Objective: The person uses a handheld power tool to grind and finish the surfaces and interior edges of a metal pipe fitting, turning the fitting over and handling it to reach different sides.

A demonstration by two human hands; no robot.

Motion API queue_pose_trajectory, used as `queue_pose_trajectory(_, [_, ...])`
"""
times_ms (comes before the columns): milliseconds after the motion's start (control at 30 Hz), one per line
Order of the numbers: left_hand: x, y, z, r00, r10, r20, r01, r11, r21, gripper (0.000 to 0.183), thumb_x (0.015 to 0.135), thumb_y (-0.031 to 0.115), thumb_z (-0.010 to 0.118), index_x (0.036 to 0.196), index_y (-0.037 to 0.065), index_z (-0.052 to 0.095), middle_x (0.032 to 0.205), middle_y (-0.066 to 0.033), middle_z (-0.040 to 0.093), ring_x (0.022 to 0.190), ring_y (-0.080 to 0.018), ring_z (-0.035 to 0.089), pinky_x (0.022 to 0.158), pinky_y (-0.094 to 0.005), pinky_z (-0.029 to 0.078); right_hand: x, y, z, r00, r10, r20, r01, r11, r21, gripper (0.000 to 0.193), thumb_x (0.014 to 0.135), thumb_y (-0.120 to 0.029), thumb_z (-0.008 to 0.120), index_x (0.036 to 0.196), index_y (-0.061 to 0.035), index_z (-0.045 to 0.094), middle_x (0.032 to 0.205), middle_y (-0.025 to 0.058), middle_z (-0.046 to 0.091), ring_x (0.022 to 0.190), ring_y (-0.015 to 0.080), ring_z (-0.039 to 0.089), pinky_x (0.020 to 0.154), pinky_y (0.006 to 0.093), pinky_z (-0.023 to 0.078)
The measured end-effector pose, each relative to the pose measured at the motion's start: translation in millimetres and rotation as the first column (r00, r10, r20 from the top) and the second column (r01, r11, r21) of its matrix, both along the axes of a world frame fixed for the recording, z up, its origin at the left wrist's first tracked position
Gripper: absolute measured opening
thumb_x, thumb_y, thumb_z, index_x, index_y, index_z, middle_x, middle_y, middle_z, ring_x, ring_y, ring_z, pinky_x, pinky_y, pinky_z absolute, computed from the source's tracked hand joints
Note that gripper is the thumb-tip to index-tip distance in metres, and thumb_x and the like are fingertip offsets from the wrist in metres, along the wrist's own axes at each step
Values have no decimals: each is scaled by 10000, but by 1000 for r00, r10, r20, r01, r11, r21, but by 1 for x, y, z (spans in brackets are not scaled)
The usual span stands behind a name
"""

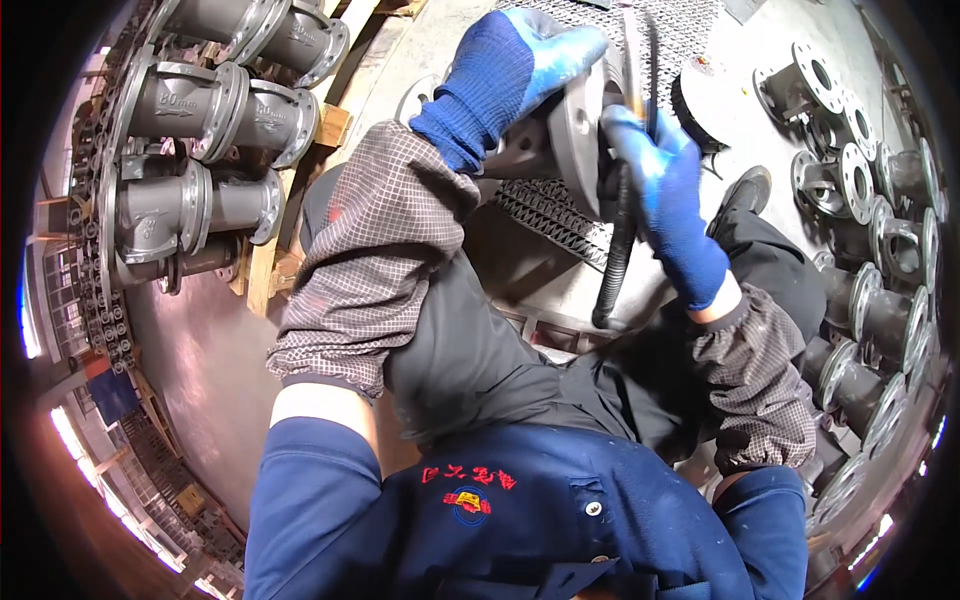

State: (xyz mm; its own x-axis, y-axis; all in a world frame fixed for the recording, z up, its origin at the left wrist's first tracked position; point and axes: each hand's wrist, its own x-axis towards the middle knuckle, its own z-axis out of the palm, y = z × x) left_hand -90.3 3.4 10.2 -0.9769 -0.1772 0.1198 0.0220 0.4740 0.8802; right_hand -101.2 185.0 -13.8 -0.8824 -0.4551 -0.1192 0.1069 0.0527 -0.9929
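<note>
My left hand (520,75), in a blue coated glove, is closed over the upper edge of a grey cast flanged valve body (572,145). The casting lies tilted in front of me, one round flange facing right. My right hand (660,190), gloved the same way, is wrapped around a slim hand tool (637,80) held beside that flange's open face. A black ribbed hose (618,265) hangs below this hand. The tool's exact kind and its working tip cannot be made out.
Grey flanged valve bodies (180,100) are stacked on a wooden pallet (265,265) at left. Several more castings (885,320) stand along the right side. Expanded metal mesh (560,218) lies under the work. A round pale-topped object (710,100) is just beyond my right hand.
</note>
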Motion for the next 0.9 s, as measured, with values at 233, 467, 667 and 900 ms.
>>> queue_pose_trajectory(233, [24,-82,-28,867,490,92,-494,819,293,361,941,256,518,1158,-30,559,912,-109,637,775,-152,622,772,-274,519,-34,39,-59,981,-178,77,175,984,46,272,921,-175,512,1091,26,582,872,55,641,756,110,599,665,241,492])
queue_pose_trajectory(467, [49,-32,-62,963,41,266,-206,747,632,519,936,346,490,1339,26,425,1329,-98,464,1211,-203,437,1034,-336,330,-43,45,-72,986,-124,-116,135,986,98,265,911,-185,483,988,54,571,757,101,611,636,156,588,589,281,488])
queue_pose_trajectory(667, [39,-39,-58,932,108,345,-343,567,749,510,886,360,541,1284,50,466,1218,-110,548,1096,-244,545,914,-381,476,-58,34,-71,706,343,-620,91,824,560,256,805,-73,553,1047,2,591,868,181,626,808,310,621,735,336,510])
queue_pose_trajectory(900, [26,-102,-71,907,105,408,-390,575,719,465,907,335,530,1245,17,502,1169,-146,589,997,-259,614,874,-379,508,-47,31,-43,976,-26,215,38,998,-53,339,901,-212,540,1118,46,516,828,112,649,502,88,525,452,209,444])
